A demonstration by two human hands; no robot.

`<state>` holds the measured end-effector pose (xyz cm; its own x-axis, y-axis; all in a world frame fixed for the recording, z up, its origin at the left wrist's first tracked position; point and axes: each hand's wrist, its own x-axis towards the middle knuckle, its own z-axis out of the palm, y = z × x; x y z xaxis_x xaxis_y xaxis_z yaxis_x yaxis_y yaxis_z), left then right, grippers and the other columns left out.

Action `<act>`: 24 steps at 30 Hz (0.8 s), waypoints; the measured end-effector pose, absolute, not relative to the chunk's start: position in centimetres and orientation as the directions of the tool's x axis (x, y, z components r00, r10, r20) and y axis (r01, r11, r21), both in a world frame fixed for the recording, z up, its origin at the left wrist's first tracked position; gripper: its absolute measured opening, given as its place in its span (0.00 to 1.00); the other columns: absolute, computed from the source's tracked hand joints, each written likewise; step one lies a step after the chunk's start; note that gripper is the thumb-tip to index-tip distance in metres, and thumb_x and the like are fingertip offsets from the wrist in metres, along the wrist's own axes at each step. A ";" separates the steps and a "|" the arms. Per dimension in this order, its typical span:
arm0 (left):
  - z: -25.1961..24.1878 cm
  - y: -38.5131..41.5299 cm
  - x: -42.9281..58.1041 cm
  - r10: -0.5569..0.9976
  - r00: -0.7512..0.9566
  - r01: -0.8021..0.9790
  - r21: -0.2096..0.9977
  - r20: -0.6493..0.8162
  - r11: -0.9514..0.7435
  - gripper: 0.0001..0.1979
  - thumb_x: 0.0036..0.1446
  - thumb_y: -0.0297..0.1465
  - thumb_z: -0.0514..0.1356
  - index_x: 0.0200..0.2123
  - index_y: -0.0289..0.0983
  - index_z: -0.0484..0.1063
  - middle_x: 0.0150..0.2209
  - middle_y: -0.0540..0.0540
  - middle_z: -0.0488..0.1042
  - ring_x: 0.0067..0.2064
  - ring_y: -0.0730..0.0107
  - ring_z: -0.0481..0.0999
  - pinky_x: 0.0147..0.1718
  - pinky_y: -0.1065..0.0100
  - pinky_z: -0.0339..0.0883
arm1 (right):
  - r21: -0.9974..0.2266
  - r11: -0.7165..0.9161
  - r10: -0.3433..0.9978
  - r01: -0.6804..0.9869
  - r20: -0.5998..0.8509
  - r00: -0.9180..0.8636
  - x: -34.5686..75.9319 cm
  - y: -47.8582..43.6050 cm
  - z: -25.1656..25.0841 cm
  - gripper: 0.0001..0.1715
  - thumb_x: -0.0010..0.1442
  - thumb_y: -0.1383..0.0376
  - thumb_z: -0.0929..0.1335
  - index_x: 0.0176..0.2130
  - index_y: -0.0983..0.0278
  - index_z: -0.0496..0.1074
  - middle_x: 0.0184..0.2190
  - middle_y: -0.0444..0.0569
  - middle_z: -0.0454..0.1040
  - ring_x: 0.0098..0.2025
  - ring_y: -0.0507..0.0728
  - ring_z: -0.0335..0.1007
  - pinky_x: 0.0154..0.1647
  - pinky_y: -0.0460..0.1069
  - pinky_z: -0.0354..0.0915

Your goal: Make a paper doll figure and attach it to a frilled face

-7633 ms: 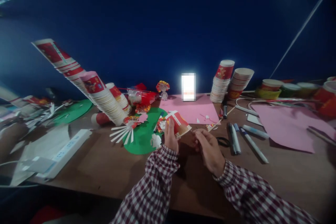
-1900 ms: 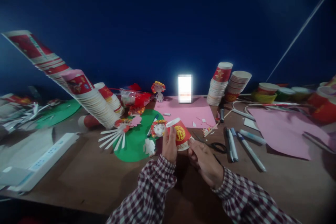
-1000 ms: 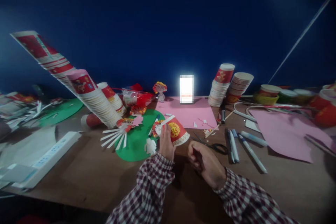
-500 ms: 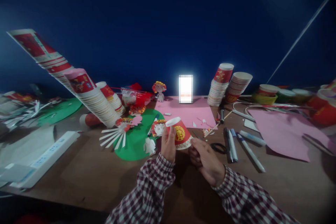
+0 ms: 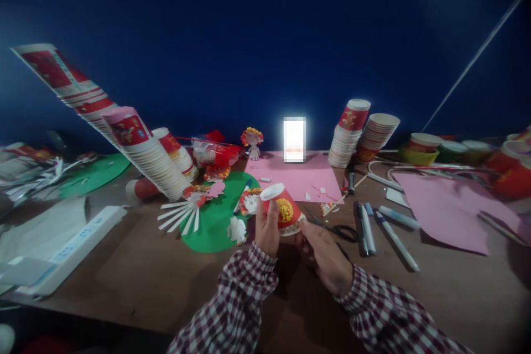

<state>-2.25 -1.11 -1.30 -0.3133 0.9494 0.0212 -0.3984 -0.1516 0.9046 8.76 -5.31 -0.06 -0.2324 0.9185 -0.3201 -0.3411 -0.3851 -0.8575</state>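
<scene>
A red-and-white paper cup (image 5: 284,210) with a yellow round emblem is tilted on its side in front of me, a zigzag band along its wide rim. My left hand (image 5: 266,231) is closed around the narrow end, thumb on the near side. At the wide rim, the fingers of my right hand (image 5: 326,251) pinch the edge; their tips are partly hidden. Behind the right hand lies a pair of black-handled scissors (image 5: 347,233). Left of the cup, white paper cutouts (image 5: 236,230) rest on a green sheet (image 5: 207,240).
Tall leaning stacks of paper cups (image 5: 153,163) stand at left, with shorter stacks (image 5: 343,141) at back right. Several markers (image 5: 365,235) lie at right beside a pink sheet (image 5: 452,215). A white power strip (image 5: 78,249) is at left. A glowing screen (image 5: 294,141) stands behind.
My right hand has shifted slightly left along the cup's rim, uncovering more of the scissors. The cup has tilted a little; my left hand keeps its hold.
</scene>
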 end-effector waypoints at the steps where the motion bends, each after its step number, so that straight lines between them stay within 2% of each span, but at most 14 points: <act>1: -1.3 -1.2 -2.2 0.953 -0.300 -0.393 0.906 0.038 -0.159 0.27 0.46 0.49 0.63 0.43 0.37 0.70 0.39 0.45 0.75 0.38 0.67 0.75 0.36 0.70 0.70 | -0.871 -0.380 0.920 -0.311 -0.323 -0.221 8.7 -5.4 -0.1 0.27 0.51 0.45 0.67 0.20 0.65 0.62 0.14 0.36 0.53 0.16 0.44 0.43 0.15 0.42 0.36; 7: -1.2 -1.0 -2.2 0.966 -0.259 -0.428 0.894 0.015 -0.129 0.26 0.43 0.51 0.64 0.36 0.35 0.69 0.31 0.49 0.73 0.30 0.73 0.72 0.30 0.72 0.69 | -0.890 -0.372 0.924 -0.264 -0.328 -0.197 8.7 -5.5 0.1 0.27 0.47 0.44 0.69 0.22 0.64 0.63 0.14 0.36 0.55 0.15 0.43 0.44 0.13 0.42 0.35; 12: -1.0 -1.0 -2.3 0.968 -0.252 -0.437 0.893 -0.006 -0.109 0.28 0.40 0.51 0.65 0.38 0.35 0.69 0.29 0.50 0.72 0.29 0.73 0.72 0.30 0.72 0.68 | -0.891 -0.373 0.922 -0.257 -0.326 -0.209 8.7 -5.7 0.5 0.26 0.46 0.45 0.69 0.23 0.64 0.63 0.15 0.36 0.56 0.15 0.44 0.45 0.13 0.41 0.36; 17: -1.1 -1.0 -2.2 0.963 -0.266 -0.431 0.897 -0.028 -0.094 0.26 0.42 0.51 0.64 0.34 0.35 0.70 0.26 0.51 0.70 0.27 0.74 0.71 0.28 0.72 0.68 | -0.891 -0.364 0.924 -0.272 -0.308 -0.229 8.8 -5.8 0.4 0.24 0.47 0.47 0.69 0.23 0.64 0.63 0.15 0.36 0.54 0.16 0.44 0.43 0.14 0.41 0.37; 20: -1.0 -1.0 -2.4 0.960 -0.279 -0.420 0.902 -0.025 -0.099 0.27 0.43 0.51 0.64 0.37 0.35 0.71 0.30 0.48 0.73 0.31 0.70 0.73 0.31 0.71 0.69 | -0.886 -0.369 0.918 -0.280 -0.300 -0.261 8.9 -5.7 0.6 0.20 0.49 0.51 0.69 0.23 0.64 0.64 0.16 0.37 0.56 0.17 0.44 0.45 0.15 0.41 0.39; 24: -0.7 -1.0 -2.8 0.930 -0.365 -0.399 0.911 -0.049 -0.109 0.28 0.46 0.49 0.64 0.46 0.38 0.69 0.44 0.44 0.73 0.44 0.65 0.74 0.39 0.70 0.69 | -0.889 -0.347 0.921 -0.298 -0.262 -0.289 9.0 -5.6 0.6 0.14 0.53 0.56 0.67 0.26 0.64 0.65 0.19 0.38 0.59 0.19 0.46 0.50 0.16 0.41 0.43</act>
